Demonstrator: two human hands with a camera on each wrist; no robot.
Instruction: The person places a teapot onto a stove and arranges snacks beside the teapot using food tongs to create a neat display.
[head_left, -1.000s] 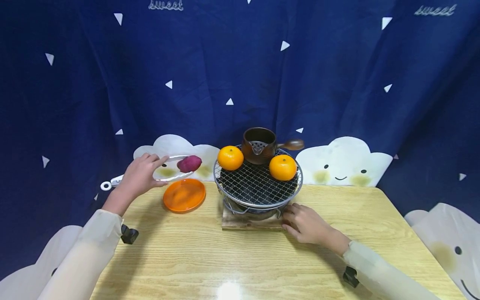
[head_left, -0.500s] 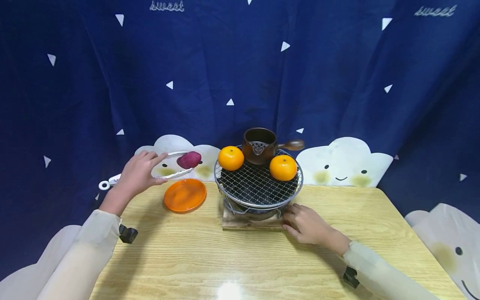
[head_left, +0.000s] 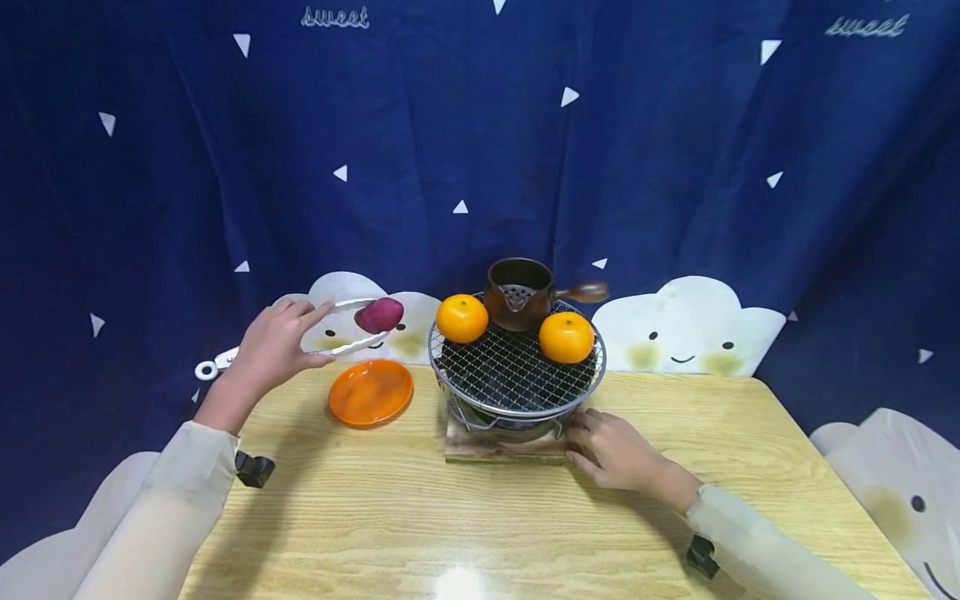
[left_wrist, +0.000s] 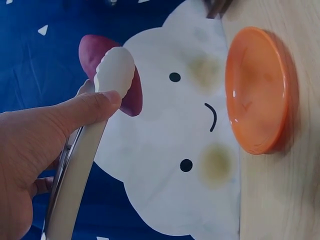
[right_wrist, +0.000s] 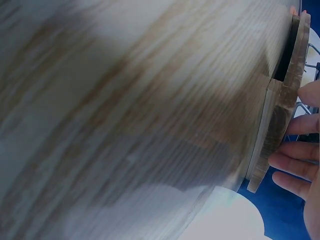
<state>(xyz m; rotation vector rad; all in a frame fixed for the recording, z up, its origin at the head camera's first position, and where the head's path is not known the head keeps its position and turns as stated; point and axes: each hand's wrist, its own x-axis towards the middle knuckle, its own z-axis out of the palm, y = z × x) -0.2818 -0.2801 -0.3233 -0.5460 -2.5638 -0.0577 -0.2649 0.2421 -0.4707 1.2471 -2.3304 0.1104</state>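
In the head view my left hand [head_left: 277, 342] holds a pair of white-tipped tongs [head_left: 356, 343] in the air at the left. A purple sweet potato [head_left: 379, 316] is pinched between the tongs' tips, above and behind an orange plate [head_left: 371, 393]. The left wrist view shows my thumb pressing one arm of the tongs [left_wrist: 75, 185], with the sweet potato [left_wrist: 93, 54] partly hidden behind a tip. My right hand [head_left: 615, 450] rests at the right end of the wooden board [head_left: 502, 446] under a round grill [head_left: 517, 375]. Its fingertips touch the board's edge [right_wrist: 280, 115] in the right wrist view.
Two oranges, one at the left [head_left: 462, 318] and one at the right [head_left: 566, 337], sit on the grill's wire mesh. Behind them stands a brown side-handled pot [head_left: 517, 292], its handle pointing right. A blue curtain [head_left: 480, 150] hangs behind the wooden table [head_left: 420, 525].
My left hand has raised the tongs and the sweet potato slightly. The right hand stays at the board, and the things on the grill have not moved.
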